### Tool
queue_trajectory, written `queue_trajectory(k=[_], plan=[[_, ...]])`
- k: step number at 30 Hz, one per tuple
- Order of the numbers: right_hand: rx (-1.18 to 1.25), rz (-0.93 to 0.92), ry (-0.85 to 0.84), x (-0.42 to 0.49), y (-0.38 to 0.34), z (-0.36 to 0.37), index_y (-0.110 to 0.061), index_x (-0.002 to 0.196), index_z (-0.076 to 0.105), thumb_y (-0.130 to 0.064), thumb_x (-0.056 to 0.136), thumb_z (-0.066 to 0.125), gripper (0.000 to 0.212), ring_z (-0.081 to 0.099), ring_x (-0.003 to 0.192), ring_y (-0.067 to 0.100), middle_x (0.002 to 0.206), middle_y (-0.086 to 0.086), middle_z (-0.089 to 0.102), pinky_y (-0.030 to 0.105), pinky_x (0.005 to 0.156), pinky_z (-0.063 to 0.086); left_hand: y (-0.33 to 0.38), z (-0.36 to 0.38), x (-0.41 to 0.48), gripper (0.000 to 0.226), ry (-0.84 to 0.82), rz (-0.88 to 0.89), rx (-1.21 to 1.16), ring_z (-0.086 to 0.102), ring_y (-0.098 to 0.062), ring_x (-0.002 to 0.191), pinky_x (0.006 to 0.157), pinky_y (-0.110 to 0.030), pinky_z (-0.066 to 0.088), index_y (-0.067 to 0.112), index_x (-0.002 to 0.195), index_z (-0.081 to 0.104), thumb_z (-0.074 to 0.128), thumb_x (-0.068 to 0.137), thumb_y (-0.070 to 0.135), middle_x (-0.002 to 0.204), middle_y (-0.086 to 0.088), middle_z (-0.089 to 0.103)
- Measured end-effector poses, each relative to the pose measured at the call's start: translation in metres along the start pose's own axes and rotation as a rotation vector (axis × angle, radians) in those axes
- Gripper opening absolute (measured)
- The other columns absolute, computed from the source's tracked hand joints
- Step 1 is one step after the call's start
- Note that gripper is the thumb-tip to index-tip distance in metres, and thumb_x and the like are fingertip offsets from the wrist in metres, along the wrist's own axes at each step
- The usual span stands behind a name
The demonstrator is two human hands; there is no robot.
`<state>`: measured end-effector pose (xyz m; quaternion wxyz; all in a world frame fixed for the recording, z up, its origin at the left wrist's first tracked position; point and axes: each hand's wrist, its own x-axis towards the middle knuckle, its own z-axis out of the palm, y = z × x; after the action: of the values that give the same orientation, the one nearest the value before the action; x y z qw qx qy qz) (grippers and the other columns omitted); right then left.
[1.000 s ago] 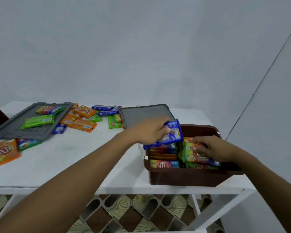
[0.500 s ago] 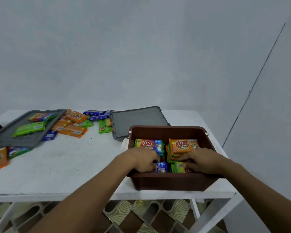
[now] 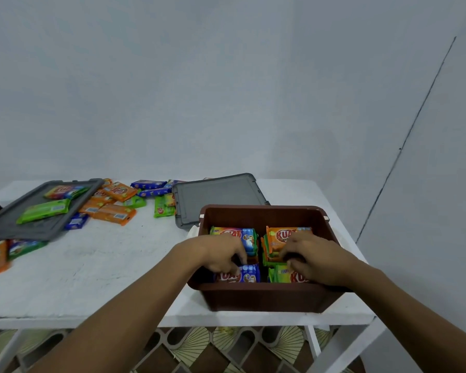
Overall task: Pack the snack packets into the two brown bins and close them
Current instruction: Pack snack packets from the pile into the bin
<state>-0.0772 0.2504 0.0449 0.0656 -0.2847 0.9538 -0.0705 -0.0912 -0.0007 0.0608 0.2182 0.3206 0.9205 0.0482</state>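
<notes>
brown bin (image 3: 267, 297): matt plastic | snack packets (image 3: 249, 236): glossy foil | grey lid (image 3: 218, 196): matt plastic

The white table (image 3: 92, 265) bears 1 brown bin (image 3: 264, 297) at its front right. A grey lid (image 3: 218, 195) lies just behind it. A 2nd lid (image 3: 11, 227) and loose snack packets (image 3: 113, 214) lie left.

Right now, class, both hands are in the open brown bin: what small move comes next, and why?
Probably draw the left hand out of the brown plastic bin toward the loose snack packets on the white table. The bin's stacks sit below its rim, many packets remain outside, and the flat grey lid behind it is off, so closing looks premature.
</notes>
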Motion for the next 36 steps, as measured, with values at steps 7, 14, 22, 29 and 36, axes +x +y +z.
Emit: queue_trajectory(k=[7,14,22,29,36], plan=[[-0.298,-0.107,-0.033,0.026,-0.002,-0.002,-0.038,0.144,0.038,-0.035,0.101,0.037,0.043,0.028,0.13,0.015,0.155,-0.012,0.026,0.035,0.098,0.031,-0.02,-0.008,-0.007,0.032,0.296,-0.034,0.209,0.052,-0.018,0.115,0.097,-0.036,0.044,0.024,0.126,0.059,0.056,0.094,0.031,0.127,0.003,0.058],[-0.164,-0.134,0.116,0.056,-0.009,-0.021,-0.033,0.119,0.062,-0.033,0.099,0.039,0.03,0.045,0.108,0.009,0.122,-0.014,0.058,0.029,0.083,0.035,-0.084,-0.012,-0.004,0.018,0.867,-0.108,-0.037,0.057,-0.018,0.098,0.086,-0.041,0.048,0.017,0.101,0.066,0.056,0.091,0.027,0.102,0.001,0.063],[0.007,-0.147,0.3,0.131,-0.026,-0.047,-0.031,0.107,0.066,-0.024,0.097,0.047,0.022,0.059,0.095,0.008,0.106,-0.014,0.067,0.03,0.078,0.048,-0.188,0.005,0.016,0.054,0.652,-0.84,-0.66,0.051,-0.033,0.122,0.101,-0.043,0.045,0.014,0.134,0.045,0.062,0.089,0.037,0.138,-0.015,0.046],[0.052,-0.062,0.295,0.212,-0.028,-0.053,-0.031,0.107,0.066,-0.023,0.095,0.047,0.024,0.056,0.084,0.008,0.096,-0.009,0.07,0.034,0.076,0.05,-0.185,-0.004,0.049,0.031,0.692,-0.479,-0.481,0.063,-0.027,0.095,0.074,-0.022,0.045,0.009,0.112,0.067,0.059,0.085,-0.003,0.103,-0.012,0.069],[-0.032,0.002,-0.194,0.28,-0.019,-0.032,-0.021,0.135,0.053,-0.015,0.097,0.046,0.04,0.043,0.13,0.023,0.141,0.005,0.049,0.035,0.109,0.033,-0.205,-0.021,0.069,0.024,0.547,-0.144,-0.344,0.059,-0.018,0.087,0.076,-0.029,0.049,0.008,0.111,0.068,0.065,0.088,0.011,0.095,-0.004,0.064]])
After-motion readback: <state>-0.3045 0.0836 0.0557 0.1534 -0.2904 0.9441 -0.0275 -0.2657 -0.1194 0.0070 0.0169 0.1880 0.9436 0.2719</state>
